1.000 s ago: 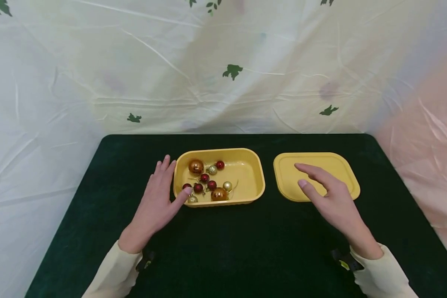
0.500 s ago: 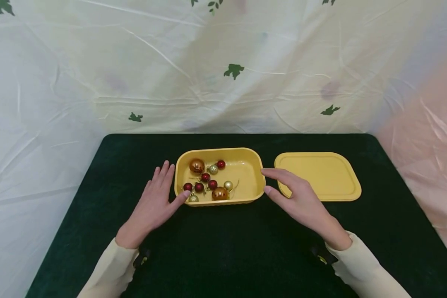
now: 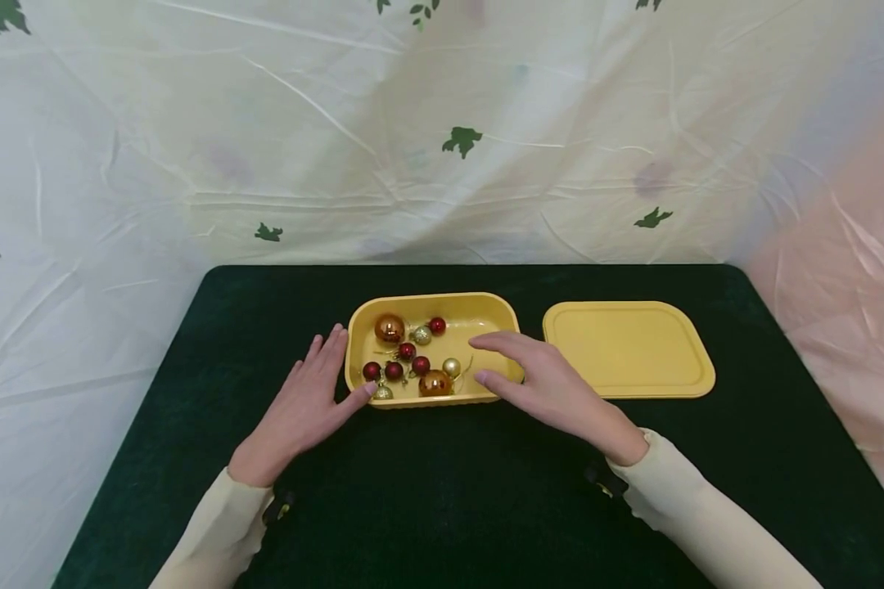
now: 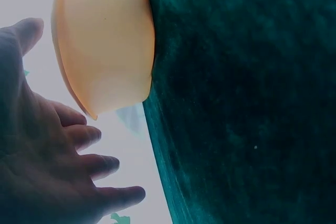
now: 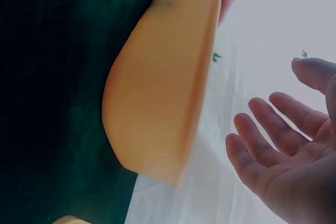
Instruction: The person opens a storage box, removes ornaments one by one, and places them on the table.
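Box (image 3: pixel 479 313): yellow, rounded oblong, open and upright on the dark green table (image 3: pixel 442 491).
Big balls (image 3: pixel 390 328): two, shiny copper, one at back left, one near the front wall.
Small red balls (image 3: pixel 407 352): five, glossy, scattered left to middle.
Small gold balls (image 3: pixel 452 367): three, among the others.

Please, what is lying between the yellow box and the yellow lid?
Only a narrow strip of dark green table shows there in the head view; the right hand hides its near part.

Box (image 3: pixel 482 312) smooth, prob. plast.; tbl. cover (image 3: pixel 442 491) matt; amber baubles (image 3: pixel 389 328) glossy.
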Demonstrator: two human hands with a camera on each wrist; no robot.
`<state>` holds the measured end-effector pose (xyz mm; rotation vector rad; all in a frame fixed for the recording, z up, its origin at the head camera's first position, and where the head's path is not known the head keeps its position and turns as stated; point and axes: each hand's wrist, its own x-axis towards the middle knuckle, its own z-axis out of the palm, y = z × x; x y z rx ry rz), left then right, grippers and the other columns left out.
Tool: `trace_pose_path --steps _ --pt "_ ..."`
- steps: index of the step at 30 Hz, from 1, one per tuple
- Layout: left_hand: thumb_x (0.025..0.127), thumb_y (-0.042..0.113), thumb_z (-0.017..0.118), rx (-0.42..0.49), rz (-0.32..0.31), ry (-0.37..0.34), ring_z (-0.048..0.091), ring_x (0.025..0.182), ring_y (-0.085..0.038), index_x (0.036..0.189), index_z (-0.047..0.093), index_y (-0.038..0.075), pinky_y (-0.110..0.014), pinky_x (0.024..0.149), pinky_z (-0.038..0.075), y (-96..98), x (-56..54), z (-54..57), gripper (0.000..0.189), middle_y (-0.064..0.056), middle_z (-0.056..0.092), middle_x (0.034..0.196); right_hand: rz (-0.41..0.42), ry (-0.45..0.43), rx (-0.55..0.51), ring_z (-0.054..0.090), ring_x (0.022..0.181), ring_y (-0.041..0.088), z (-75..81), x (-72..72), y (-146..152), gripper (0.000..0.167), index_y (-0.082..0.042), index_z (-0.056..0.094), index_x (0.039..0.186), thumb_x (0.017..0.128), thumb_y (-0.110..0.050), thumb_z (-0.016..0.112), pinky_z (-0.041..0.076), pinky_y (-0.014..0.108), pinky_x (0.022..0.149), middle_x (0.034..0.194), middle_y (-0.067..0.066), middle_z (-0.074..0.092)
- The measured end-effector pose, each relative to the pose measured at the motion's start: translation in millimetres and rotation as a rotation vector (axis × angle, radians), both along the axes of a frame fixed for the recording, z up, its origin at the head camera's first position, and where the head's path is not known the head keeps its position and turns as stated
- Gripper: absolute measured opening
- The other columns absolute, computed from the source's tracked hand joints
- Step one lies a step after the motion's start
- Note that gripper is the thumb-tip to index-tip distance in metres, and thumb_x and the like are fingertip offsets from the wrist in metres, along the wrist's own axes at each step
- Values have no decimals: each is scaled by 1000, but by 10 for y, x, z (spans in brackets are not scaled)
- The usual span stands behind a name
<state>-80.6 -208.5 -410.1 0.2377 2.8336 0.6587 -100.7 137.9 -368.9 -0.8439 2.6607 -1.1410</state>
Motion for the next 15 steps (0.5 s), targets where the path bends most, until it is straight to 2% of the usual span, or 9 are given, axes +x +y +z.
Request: trace_pose_path --steps 10,15 --pt "98 70 50 6 -10 -2 4 157 -43 168 6 12 -71 120 13 -29 -16 -49 101 -12 2 174 102 -68 15 61 128 26 -88 -184 -197 49 -15 62 142 101 -39 69 52 51 104 139 4 64" --pt "97 70 52 17 -17 -11 2 158 -42 168 4 15 -71 121 13 -44 -17 -71 102 -9 3 174 146 -83 28 61 127 25 -185 -264 -300 46 -13 63 140 100 -36 70 51 49 105 137 4 66"
